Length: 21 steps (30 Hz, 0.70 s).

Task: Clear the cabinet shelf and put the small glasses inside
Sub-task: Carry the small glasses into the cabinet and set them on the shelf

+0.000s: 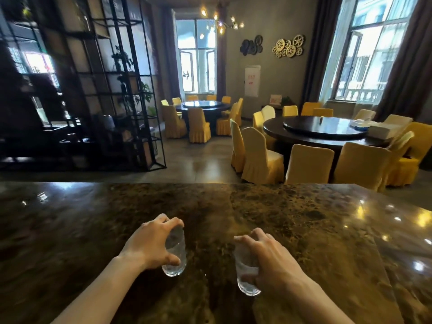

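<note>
Two small glasses, one (174,256) clamped from above in the left hand (149,244), the other (247,274) likewise in the right hand (268,258), both roughly upright over the marble counter (304,218), apart, no cabinet in view.

Each grip holds one glass: left grip (152,244) on the left glass (175,253), right grip (268,258) on the right glass (245,272). Bare counter (304,218) lies between, ahead and outboard of both grips. No obstacle stands near either.
</note>
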Each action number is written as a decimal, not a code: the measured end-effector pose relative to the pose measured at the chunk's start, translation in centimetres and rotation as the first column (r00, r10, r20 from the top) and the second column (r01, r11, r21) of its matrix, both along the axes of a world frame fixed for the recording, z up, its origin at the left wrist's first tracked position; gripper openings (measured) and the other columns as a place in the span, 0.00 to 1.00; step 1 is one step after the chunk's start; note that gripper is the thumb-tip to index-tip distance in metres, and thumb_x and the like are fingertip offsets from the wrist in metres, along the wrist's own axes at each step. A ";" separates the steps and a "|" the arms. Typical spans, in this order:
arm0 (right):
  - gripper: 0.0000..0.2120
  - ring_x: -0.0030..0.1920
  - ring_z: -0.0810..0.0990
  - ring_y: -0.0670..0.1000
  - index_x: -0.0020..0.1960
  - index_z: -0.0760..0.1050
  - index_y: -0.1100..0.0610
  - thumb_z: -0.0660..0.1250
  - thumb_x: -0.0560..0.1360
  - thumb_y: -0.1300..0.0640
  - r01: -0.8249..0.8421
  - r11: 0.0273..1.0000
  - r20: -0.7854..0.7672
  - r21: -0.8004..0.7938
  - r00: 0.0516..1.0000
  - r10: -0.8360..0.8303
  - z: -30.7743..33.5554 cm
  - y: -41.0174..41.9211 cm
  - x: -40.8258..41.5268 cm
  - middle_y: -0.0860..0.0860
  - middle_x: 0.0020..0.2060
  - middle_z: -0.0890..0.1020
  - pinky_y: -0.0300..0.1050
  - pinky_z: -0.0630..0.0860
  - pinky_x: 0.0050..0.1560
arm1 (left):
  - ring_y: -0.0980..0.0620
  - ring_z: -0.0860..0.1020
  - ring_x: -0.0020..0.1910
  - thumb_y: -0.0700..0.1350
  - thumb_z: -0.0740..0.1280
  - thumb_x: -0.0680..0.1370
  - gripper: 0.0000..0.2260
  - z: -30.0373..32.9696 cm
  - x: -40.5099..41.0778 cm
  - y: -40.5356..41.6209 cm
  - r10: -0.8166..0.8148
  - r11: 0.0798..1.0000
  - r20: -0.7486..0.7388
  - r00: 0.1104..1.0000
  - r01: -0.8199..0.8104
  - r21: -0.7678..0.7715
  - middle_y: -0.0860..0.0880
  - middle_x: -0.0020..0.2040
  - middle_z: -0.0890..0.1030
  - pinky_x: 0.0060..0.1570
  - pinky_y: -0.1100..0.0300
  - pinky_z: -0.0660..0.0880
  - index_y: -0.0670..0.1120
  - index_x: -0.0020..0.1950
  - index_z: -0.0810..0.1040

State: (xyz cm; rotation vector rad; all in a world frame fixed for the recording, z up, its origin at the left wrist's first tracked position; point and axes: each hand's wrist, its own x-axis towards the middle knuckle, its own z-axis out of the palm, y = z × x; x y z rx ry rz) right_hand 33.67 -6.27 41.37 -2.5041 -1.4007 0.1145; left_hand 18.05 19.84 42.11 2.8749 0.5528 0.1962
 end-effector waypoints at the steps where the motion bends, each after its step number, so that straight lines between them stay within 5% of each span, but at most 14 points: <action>1: 0.38 0.62 0.72 0.52 0.76 0.64 0.42 0.76 0.69 0.47 0.011 1.000 0.008 0.005 1.000 -0.011 0.2 -0.5 -0.9 0.48 0.64 0.70 0.47 0.77 0.59 | 0.55 0.75 0.59 0.62 0.80 0.63 0.39 -0.1 -1.4 -0.4 0.004 1.000 0.006 1.000 -0.004 -0.012 0.59 0.60 0.71 0.57 0.57 0.77 0.62 0.71 0.68; 8: 0.41 0.60 0.74 0.53 0.74 0.66 0.42 0.80 0.66 0.45 0.128 0.990 0.096 0.063 0.986 -0.134 1.7 -4.4 -8.3 0.48 0.62 0.72 0.48 0.79 0.57 | 0.55 0.76 0.55 0.63 0.80 0.62 0.38 -0.9 -11.4 -2.6 -0.003 1.000 0.056 0.998 0.004 -0.015 0.60 0.57 0.71 0.54 0.57 0.78 0.63 0.69 0.69; 21: 0.38 0.57 0.77 0.53 0.73 0.68 0.41 0.79 0.66 0.44 0.173 0.983 0.025 0.067 0.984 -0.175 2.2 -10.4 -17.7 0.47 0.60 0.73 0.48 0.79 0.54 | 0.53 0.76 0.56 0.63 0.81 0.61 0.39 -2.1 -22.0 -9.8 0.048 0.998 0.036 0.998 -0.047 -0.034 0.58 0.57 0.72 0.54 0.56 0.78 0.63 0.68 0.69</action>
